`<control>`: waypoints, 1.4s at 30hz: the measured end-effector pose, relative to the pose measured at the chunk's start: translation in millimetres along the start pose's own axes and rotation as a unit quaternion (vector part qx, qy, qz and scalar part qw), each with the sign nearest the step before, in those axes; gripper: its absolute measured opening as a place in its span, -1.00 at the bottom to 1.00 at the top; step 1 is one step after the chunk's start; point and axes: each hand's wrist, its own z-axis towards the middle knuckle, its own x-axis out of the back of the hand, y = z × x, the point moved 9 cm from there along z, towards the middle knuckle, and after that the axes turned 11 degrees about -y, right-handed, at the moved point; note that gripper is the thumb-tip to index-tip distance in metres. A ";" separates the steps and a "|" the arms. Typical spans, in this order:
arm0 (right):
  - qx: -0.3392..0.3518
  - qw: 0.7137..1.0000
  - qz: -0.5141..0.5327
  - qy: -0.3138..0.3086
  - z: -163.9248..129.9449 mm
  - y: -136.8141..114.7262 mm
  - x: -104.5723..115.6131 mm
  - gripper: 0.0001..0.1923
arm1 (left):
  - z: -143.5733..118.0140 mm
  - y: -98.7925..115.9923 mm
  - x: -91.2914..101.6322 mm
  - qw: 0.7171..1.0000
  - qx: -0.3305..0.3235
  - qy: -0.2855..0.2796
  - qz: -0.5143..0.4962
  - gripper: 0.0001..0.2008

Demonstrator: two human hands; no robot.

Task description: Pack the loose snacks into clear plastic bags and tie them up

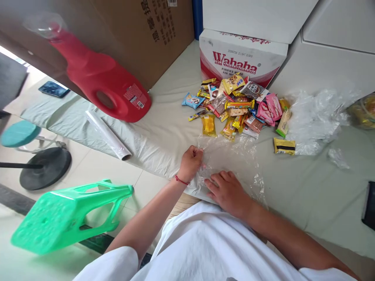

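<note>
Thin clear plastic film point(234, 158), maybe a bag, lies crinkled on the cloth-covered surface before me. My left hand point(190, 163) is closed on its left edge, fingers pinched together, with a red string bracelet at the wrist. Lying over the near part of the film is my right hand point(227, 192), palm down with fingers apart. Just beyond the film is a heap of small wrapped snacks point(234, 103) in yellow, pink, blue and brown packaging. A single yellow packet with a black band point(284, 146) sits to the right of the pile.
Behind the snacks stands a Wahaha carton point(241, 58). Crumpled clear plastic bags point(310, 117) lie at the right. A red jug point(108, 84) and a roll of film point(107, 134) are at the left, with a green stool point(67, 218) on the floor and a phone point(54, 89) farther back.
</note>
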 end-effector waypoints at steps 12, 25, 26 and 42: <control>0.111 0.993 0.037 0.025 -27.1 -32.7 -33.7 -0.88 | 15.4 11.4 25.5 0.999 0.015 0.038 0.032 -0.75; -0.007 0.983 0.177 -0.035 2.0 -6.7 -10.7 -0.72 | -45.4 54.3 -59.0 0.832 -0.219 -0.014 0.510 -0.66; -0.048 0.984 0.171 0.001 -2.1 12.4 -2.0 -0.67 | -38.5 43.3 -62.6 0.812 -0.209 -0.025 0.545 -0.59; -0.439 0.875 0.118 0.166 -78.8 277.9 85.7 -0.67 | -5.4 25.8 -39.3 0.711 -0.283 -0.048 0.642 -0.44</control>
